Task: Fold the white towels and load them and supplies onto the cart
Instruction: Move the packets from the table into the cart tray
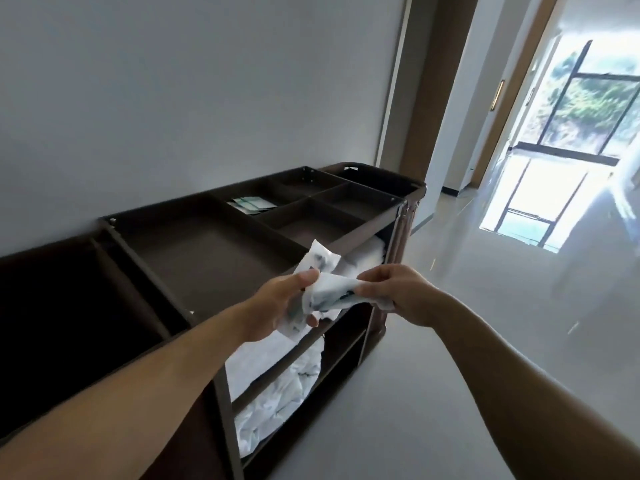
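Nearest, the left hand (284, 303) and right hand (401, 289) each pinch an end of a bunch of white printed packets (329, 289) above the front edge of the brown cart (207, 251); white towels (277, 386) lie on its shelves below.

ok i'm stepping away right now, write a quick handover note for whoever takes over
Left hand grips a bunch of white packets; right hand pinches their other end, above the top tray of the housekeeping cart.
Done: white towels on the shelves, the lower ones rumpled; green-and-white sachets in a rear compartment.
Left: set the held packets into a tray compartment.
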